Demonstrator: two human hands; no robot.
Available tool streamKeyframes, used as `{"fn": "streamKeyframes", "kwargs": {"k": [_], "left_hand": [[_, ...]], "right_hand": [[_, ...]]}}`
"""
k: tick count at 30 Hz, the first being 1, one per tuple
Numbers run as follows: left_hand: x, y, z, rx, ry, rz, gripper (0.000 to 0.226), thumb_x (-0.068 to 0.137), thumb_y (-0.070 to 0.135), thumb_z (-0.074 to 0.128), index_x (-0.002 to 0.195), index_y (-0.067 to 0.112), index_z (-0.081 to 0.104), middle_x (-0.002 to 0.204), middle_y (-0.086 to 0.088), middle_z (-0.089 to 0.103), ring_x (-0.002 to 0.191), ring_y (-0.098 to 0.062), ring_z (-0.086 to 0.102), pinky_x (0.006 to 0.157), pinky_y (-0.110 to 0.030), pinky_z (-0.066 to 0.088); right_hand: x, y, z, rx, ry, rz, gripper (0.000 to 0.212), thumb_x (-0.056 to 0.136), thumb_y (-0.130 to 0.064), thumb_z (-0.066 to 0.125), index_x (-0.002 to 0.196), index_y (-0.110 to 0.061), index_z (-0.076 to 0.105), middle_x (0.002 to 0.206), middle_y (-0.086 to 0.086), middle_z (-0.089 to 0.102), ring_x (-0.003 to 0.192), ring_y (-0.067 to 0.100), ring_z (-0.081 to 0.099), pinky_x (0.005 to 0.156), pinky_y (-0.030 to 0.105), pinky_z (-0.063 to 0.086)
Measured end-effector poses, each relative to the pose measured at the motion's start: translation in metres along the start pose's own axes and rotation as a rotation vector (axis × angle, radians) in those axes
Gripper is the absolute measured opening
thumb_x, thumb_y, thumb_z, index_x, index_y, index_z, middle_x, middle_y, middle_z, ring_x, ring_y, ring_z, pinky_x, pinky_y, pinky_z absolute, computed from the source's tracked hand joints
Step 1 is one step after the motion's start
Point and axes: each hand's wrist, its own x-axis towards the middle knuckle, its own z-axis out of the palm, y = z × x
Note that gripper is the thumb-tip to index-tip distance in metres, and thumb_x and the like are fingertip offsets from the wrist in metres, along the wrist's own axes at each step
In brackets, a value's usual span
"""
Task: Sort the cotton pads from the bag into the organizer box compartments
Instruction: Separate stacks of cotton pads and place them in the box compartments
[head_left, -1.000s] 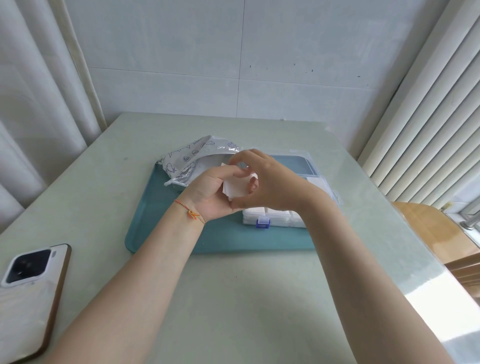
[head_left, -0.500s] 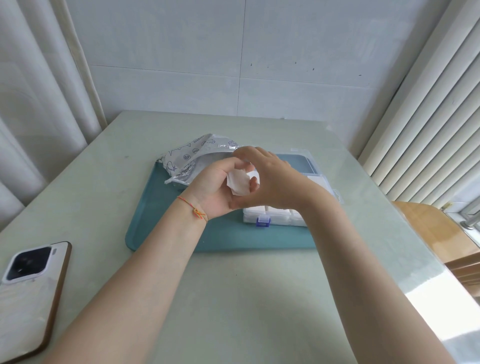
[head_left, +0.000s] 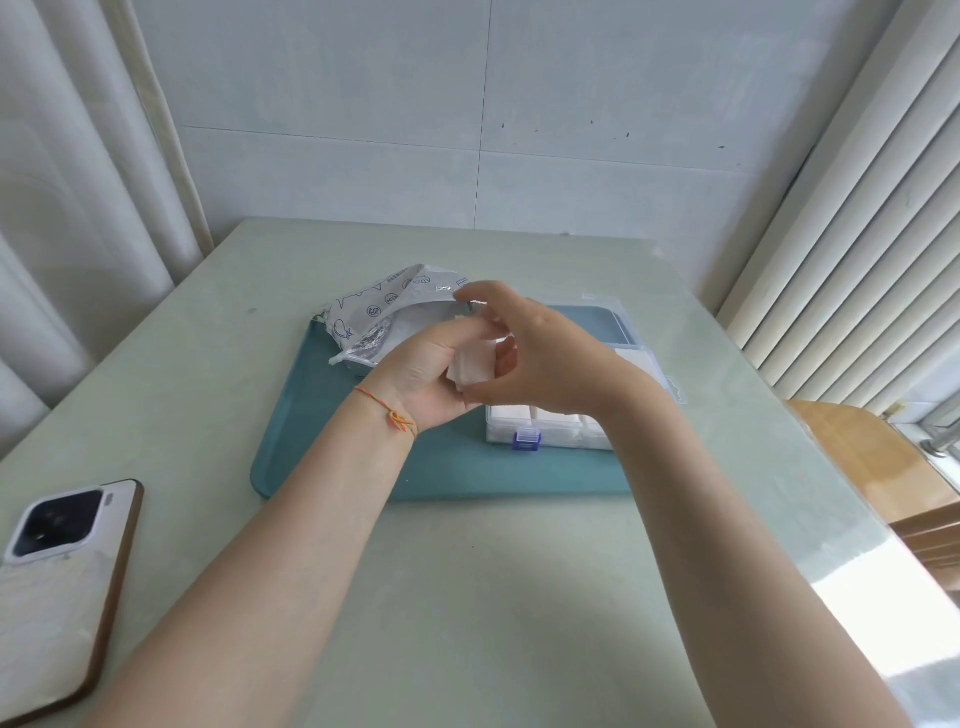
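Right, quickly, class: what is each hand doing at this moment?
Left hand: holds a small stack of cotton pads.
Right hand: fingers curled, thumb on the same stack.

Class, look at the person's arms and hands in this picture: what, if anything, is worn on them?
Both forearms are bare, with no sleeves in view. The left hand has a thin braided cord bracelet at its wrist, orange-red with yellow-green strands, tied in a small knot. The right hand shows no bracelet, watch or glove. No ring can be made out on either hand.
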Motion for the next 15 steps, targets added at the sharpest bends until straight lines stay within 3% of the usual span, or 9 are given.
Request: {"fn": "streamKeyframes", "kwargs": {"k": [3, 6, 7, 10, 15], "left_hand": [[0.0009, 0.0003, -0.0017, -0.022, 0.032, -0.007, 0.033, 0.077, 0.017, 0.074, 0.106, 0.022, 0.059, 0.089, 0.003, 0.057, 0.077, -0.011, 0.059, 0.061, -0.022, 0.051], [-0.0028, 0.0009, 0.0045, -0.021, -0.038, 0.021, 0.024, 0.084, 0.019, 0.063, 0.107, 0.02, 0.057, 0.093, 0.001, 0.059, 0.081, -0.014, 0.063, 0.065, -0.023, 0.051], [-0.0043, 0.0019, 0.0062, -0.038, -0.055, 0.009, 0.021, 0.084, 0.02, 0.061, 0.104, 0.019, 0.059, 0.095, 0.0, 0.058, 0.084, -0.015, 0.063, 0.066, -0.024, 0.052], [-0.0051, 0.0026, 0.0066, -0.073, -0.031, -0.012, 0.016, 0.082, 0.021, 0.062, 0.098, 0.022, 0.062, 0.095, 0.003, 0.056, 0.081, -0.015, 0.063, 0.064, -0.025, 0.053], [-0.0023, 0.0005, 0.0041, -0.064, 0.109, -0.005, 0.022, 0.083, 0.019, 0.066, 0.104, 0.02, 0.058, 0.081, 0.005, 0.054, 0.068, -0.009, 0.056, 0.059, -0.021, 0.051]], "right_hand": [[-0.0011, -0.0003, -0.0023, -0.001, -0.004, -0.018, 0.09, 0.068, -0.034, 0.084, 0.142, -0.037, 0.034, 0.124, -0.008, 0.051, 0.103, 0.008, 0.054, 0.098, 0.036, 0.045], [-0.0015, -0.0019, -0.0015, 0.038, -0.031, -0.044, 0.089, 0.07, -0.025, 0.082, 0.144, -0.037, 0.033, 0.119, -0.015, 0.049, 0.077, -0.012, 0.048, 0.076, 0.021, 0.043], [-0.001, -0.0015, -0.0012, 0.037, -0.024, -0.048, 0.088, 0.072, -0.022, 0.08, 0.144, -0.036, 0.033, 0.117, -0.015, 0.049, 0.073, -0.015, 0.045, 0.076, 0.021, 0.042], [-0.0004, -0.0019, -0.0016, 0.052, 0.018, -0.042, 0.089, 0.071, -0.021, 0.078, 0.144, -0.039, 0.031, 0.122, -0.005, 0.053, 0.087, -0.004, 0.052, 0.091, 0.036, 0.05], [-0.0013, 0.0011, -0.0005, -0.028, -0.005, -0.012, 0.098, 0.069, -0.038, 0.082, 0.147, -0.042, 0.022, 0.135, -0.005, 0.048, 0.116, 0.015, 0.051, 0.105, 0.043, 0.041]]}}
